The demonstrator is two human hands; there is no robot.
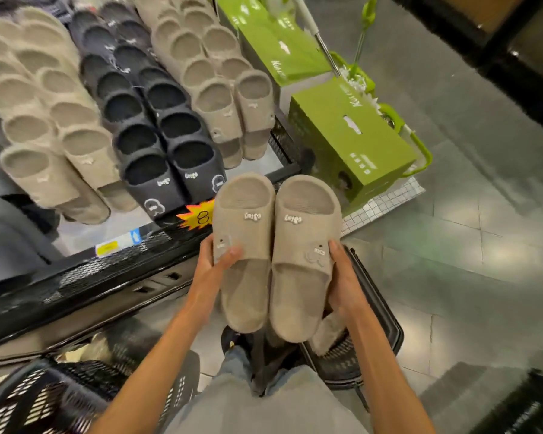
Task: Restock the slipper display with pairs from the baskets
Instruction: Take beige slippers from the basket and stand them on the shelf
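Note:
I hold a pair of taupe slippers side by side in front of the display shelf. My left hand [215, 261] grips the left slipper [243, 239] at its strap, thumb on top. My right hand [342, 277] grips the right slipper [301, 255] along its outer edge. Below them sits a black basket [383, 327] with one more taupe slipper [326, 336] inside. On the display [107, 261], rows of cream slippers [54, 120], black slippers [157, 133] and taupe slippers [220, 89] stand packed toe-down.
A second black basket [44, 399] lies at the lower left. Green boxes [351, 133] and a mop handle [317, 36] stand right of the display. An orange price tag [198, 216] sticks out at the shelf edge. Grey tiled floor [483, 245] spreads to the right.

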